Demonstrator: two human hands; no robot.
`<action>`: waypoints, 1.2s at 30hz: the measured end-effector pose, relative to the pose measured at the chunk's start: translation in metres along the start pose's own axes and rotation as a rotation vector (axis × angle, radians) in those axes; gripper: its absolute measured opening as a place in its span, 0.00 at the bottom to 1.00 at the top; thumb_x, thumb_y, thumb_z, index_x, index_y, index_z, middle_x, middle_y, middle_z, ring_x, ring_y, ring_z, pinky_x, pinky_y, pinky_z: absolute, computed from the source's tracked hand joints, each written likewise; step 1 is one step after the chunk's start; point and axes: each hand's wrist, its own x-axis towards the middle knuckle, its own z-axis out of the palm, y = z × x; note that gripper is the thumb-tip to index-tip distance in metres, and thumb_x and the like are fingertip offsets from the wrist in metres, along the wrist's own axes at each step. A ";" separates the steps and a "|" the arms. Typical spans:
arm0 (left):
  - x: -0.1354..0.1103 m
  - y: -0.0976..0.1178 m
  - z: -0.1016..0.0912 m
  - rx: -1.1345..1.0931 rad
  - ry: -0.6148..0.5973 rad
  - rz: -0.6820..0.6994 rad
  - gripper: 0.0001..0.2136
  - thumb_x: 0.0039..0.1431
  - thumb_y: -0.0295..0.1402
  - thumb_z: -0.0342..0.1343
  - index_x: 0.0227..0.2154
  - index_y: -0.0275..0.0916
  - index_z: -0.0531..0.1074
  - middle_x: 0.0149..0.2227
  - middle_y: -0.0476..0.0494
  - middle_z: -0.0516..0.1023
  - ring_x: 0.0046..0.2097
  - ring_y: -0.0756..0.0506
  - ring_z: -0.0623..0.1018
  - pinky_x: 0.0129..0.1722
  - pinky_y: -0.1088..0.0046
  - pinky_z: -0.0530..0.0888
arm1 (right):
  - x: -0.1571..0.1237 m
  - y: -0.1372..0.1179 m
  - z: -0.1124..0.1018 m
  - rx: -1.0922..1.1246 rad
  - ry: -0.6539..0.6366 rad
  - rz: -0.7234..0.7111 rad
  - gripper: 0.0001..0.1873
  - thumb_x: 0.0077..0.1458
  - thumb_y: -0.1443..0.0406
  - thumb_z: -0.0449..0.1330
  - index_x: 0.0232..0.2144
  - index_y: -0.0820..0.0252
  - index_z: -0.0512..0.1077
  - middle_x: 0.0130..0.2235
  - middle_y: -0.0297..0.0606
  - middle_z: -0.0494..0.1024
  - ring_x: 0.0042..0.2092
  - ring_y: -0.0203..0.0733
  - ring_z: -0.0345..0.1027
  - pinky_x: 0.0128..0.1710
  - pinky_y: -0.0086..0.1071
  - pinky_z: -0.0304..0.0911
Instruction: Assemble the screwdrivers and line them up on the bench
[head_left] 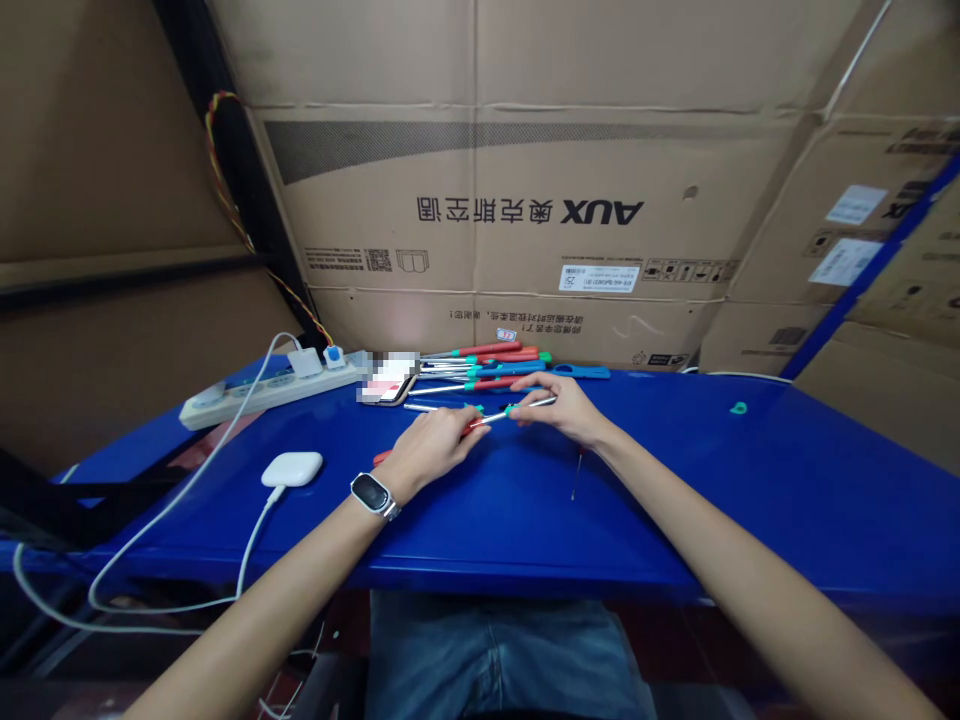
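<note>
My left hand (433, 440) is closed around the red handle of what looks like a stick lighter (493, 417), which points right and slightly up. My right hand (564, 408) pinches the silver tube end, near a small green part (512, 410). Between the two hands a stretch of bare tube shows. A red end (382, 457) sticks out left of my left hand; I cannot tell if it belongs to the same lighter. Just beyond my hands lies a pile of similar lighters (502, 383) with red or blue handles and green parts. A thin metal rod (577, 475) lies below my right hand.
A phone (390, 380) rests left of the pile, beside a white power strip (270, 392) with plugs. A white case (292, 468) on a cable lies at the left. A small green piece (739, 407) sits on the blue table (787, 480). Cardboard (525, 150) walls the back.
</note>
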 end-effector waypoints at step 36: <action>0.006 0.020 -0.001 -0.210 0.057 -0.050 0.28 0.62 0.31 0.50 0.64 0.42 0.51 0.31 0.46 0.78 0.34 0.39 0.80 0.32 0.70 0.71 | -0.006 0.008 0.045 0.128 0.026 -0.057 0.18 0.39 0.54 0.72 0.26 0.59 0.73 0.24 0.30 0.73 0.26 0.34 0.63 0.30 0.32 0.60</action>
